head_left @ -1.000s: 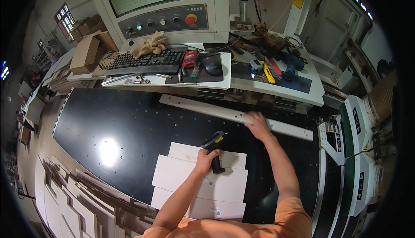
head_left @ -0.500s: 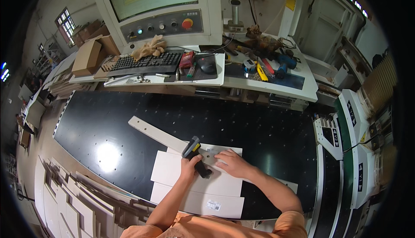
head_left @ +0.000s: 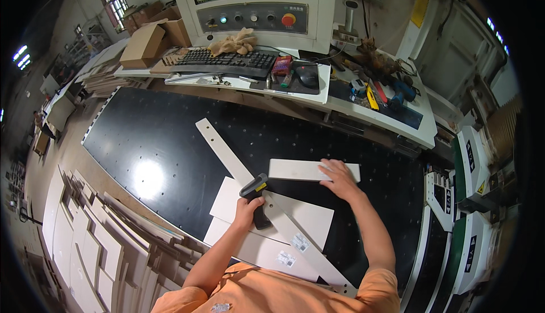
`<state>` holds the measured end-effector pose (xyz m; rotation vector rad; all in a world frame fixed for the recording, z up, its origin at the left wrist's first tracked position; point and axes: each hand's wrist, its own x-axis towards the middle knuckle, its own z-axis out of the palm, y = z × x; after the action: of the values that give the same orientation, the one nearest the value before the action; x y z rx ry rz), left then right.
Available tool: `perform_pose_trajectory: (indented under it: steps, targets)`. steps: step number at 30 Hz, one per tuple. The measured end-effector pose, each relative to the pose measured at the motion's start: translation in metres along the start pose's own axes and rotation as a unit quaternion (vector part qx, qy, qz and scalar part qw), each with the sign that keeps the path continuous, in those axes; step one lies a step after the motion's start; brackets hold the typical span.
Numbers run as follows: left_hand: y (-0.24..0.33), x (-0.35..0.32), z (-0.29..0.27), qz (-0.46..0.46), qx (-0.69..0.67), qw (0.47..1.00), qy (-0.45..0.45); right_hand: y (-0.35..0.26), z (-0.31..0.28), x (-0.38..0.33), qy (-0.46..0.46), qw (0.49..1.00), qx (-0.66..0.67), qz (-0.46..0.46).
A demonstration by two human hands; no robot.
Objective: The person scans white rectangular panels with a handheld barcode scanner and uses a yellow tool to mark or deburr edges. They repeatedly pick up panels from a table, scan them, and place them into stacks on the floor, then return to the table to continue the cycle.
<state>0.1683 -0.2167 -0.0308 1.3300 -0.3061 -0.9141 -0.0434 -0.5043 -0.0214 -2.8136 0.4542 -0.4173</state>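
both hands: left hand (head_left: 247,211) grips scanner (head_left: 256,199), right hand (head_left: 339,179) presses panel (head_left: 301,170).

Woodworking workshop: black perforated machine bed (head_left: 170,137); behind it, control console (head_left: 250,15) with keyboard (head_left: 227,61); cut white panels (head_left: 96,245) stacked left of the bed.

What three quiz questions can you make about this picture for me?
1. True or false: the left hand holds a black scanner.
2. The right hand rests on: A) a keyboard, B) a short white board, C) a box?
3. What colour is the table under the boards?

Key: 1 true; 2 B; 3 black.
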Motion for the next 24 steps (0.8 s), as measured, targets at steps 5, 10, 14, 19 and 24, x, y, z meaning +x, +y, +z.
perform_pose_trajectory:
  steps: [5, 10, 14, 19, 24]
  targets:
    - [-0.008, 0.001, -0.004, -0.025, -0.027, 0.999, -0.002, 0.023, -0.034, -0.059, 0.045, 0.957, -0.206, 0.198]
    - [-0.012, 0.011, -0.01, -0.012, 0.01, 1.0, 0.002, 0.006, -0.019, -0.074, 0.085, 0.904, -0.132, 0.399]
    - [-0.011, 0.009, -0.009, -0.016, -0.005, 1.0, 0.006, 0.03, -0.009, -0.07, 0.161, 0.853, -0.146, 0.474]
    - [-0.009, 0.003, -0.006, 0.004, 0.006, 1.0, 0.001, 0.103, -0.017, -0.069, 0.228, 0.793, -0.15, 0.545]
    - [-0.011, 0.008, -0.012, 0.02, 0.028, 0.999, -0.003, 0.177, -0.027, -0.076, 0.28, 0.763, -0.173, 0.557]
